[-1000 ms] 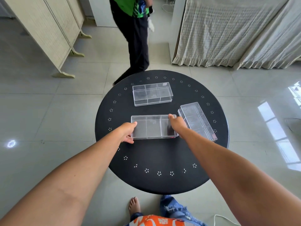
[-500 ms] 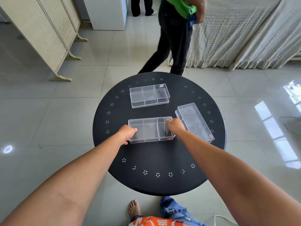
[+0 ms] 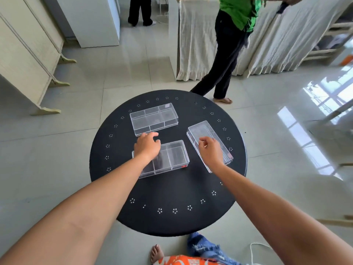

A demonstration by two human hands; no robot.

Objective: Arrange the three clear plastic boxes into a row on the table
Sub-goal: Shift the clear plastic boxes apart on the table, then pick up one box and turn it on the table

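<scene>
Three clear plastic boxes lie on the round black table [image 3: 172,217]. The far box [image 3: 153,118] lies crosswise at the back. The near box [image 3: 172,156] lies crosswise in the middle, its left end hidden under my left hand [image 3: 147,146]. That hand hovers with fingers apart, its fingertips close to the far box's front edge. The right box [image 3: 204,131] lies at an angle, pointing away from me. My right hand [image 3: 210,151] is over its near half with fingers curled; whether it touches the box is unclear.
A person in a green top and black trousers [image 3: 227,54] stands just past the table's far right edge. Another person's legs [image 3: 140,10] show at the back. A folding screen [image 3: 28,60] stands left, draped furniture [image 3: 193,44] behind. My bare foot [image 3: 156,253] is under the table's near edge.
Both hands have let go of the near box's ends. My left hand moved up toward the far box, my right hand moved over the right box. The person in green walked to the right.
</scene>
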